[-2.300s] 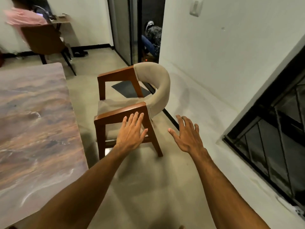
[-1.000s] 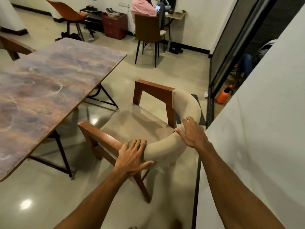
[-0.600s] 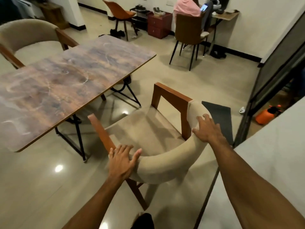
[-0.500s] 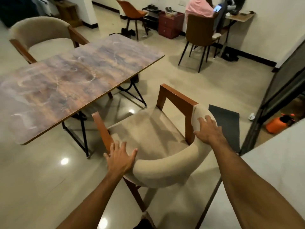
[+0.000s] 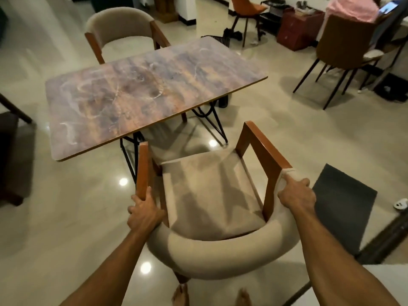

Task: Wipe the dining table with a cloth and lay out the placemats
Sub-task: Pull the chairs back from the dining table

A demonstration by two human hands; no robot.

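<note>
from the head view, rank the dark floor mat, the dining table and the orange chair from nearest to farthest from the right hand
1. dark floor mat: on the floor just to the right of the right hand, which grips the armchair.
2. dining table: ahead and to the left.
3. orange chair: far back, near the wall.

A glossy beige floor (image 5: pixel 66 217) carries a marbled brown table (image 5: pixel 143 91) on thin black legs, a chair (image 5: pixel 209 195) near its front edge, a second chair (image 5: pixel 119 25) at its far side, and a dark mat (image 5: pixel 344 206) on the right.
</note>
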